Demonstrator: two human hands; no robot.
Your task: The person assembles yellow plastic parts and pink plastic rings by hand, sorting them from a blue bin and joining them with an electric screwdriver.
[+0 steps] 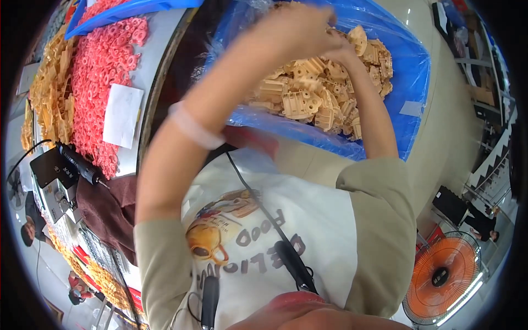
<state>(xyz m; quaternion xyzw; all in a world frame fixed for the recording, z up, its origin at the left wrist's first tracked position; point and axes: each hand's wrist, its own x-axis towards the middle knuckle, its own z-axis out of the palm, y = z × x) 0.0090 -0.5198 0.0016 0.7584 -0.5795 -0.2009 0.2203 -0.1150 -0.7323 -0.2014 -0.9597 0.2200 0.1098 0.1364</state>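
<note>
A heap of tan moulded plastic parts (316, 93) lies in an open blue plastic bag (410, 71) in front of me. Both my arms reach up to its far side. My left hand (297, 27) is motion-blurred above the heap, with a pale band on its wrist (192, 127). My right hand (340, 50) sits just beside and partly behind it, touching the top of the heap. Whether either hand holds a part is hidden. My white printed shirt and a black cable fill the lower middle.
At the left, a table holds a pile of red ring-shaped parts (104, 71), more tan parts (49, 93), a white paper slip (122, 115) and a black hand tool (77, 165). An orange floor fan (443, 275) stands at lower right. Another person (484, 220) is at the far right.
</note>
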